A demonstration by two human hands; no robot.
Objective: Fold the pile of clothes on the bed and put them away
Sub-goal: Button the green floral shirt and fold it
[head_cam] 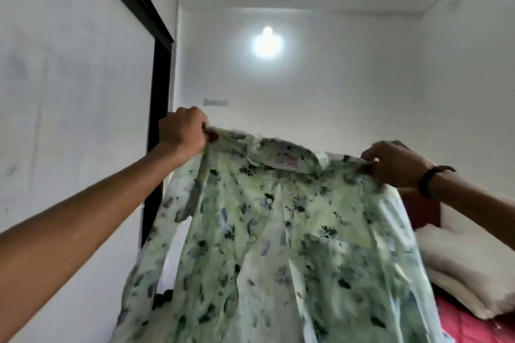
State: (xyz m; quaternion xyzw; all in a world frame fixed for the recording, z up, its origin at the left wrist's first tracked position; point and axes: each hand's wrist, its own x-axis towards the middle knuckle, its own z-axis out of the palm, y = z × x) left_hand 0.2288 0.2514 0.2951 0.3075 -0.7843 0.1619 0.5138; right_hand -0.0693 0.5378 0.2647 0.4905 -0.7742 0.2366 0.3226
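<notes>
A home bedroom: plain white walls [320,86] and a lit bare bulb [267,42] at upper centre, a pale pillow [468,267] on pink bedding [473,326] at lower right, a black-framed panel [160,120] at left.

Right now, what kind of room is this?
Likely a bedroom. A pale pillow lies on a red bed cover at lower right, and both hands hold up a floral shirt by its shoulders under a bare wall light.

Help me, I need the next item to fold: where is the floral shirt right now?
In the head view the floral shirt hangs centre frame, held up by its shoulders between the left hand and right hand, pillow at its right.
</notes>
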